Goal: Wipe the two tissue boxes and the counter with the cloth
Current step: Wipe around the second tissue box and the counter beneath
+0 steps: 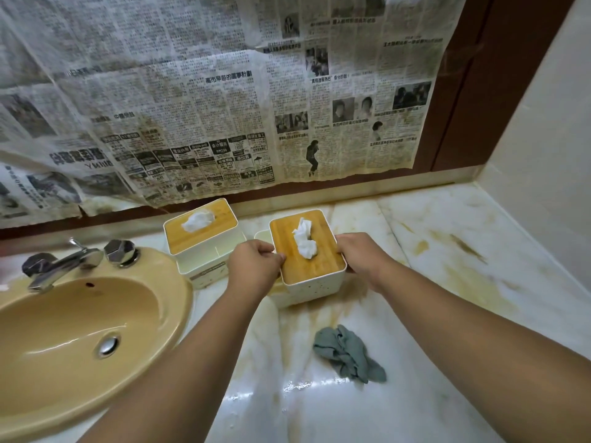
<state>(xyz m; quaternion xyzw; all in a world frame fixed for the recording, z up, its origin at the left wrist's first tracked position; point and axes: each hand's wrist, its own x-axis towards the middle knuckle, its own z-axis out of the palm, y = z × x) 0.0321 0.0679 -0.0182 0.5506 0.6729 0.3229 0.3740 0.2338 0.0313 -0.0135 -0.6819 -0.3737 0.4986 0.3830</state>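
Head view, frame centre: left hand (256, 262) and right hand (358, 252) grip one tissue box (315, 276); cloth (348, 353) lies unused, stained counter (463, 251) unwiped.

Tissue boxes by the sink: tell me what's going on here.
A person's left hand and right hand grip the sides of the nearer white tissue box with a wooden lid. The matching second box stands beside the yellow sink. The crumpled grey-green cloth lies untouched on the stained marble counter, nearer the person.
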